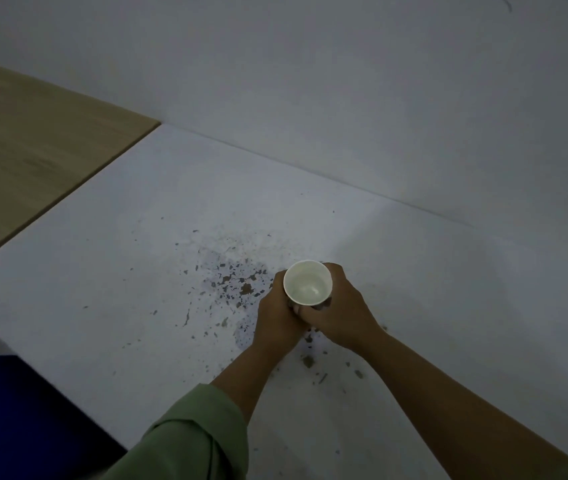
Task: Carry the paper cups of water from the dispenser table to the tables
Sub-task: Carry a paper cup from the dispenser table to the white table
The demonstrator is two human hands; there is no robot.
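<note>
A white paper cup [307,283] with water in it is held upright in front of me, seen from above. My left hand [275,315] wraps its left side and my right hand [339,311] wraps its right side, so both hands clasp the cup's wall. The fingers hide the lower part of the cup. Below the cup lies a pale floor [137,258] with chipped, speckled paint.
A light wooden tabletop [26,147] fills the upper left, its corner near the wall. A plain white wall [379,98] runs across the back. A dark blue object [15,410] sits at the bottom left. Green sleeves cover my forearms.
</note>
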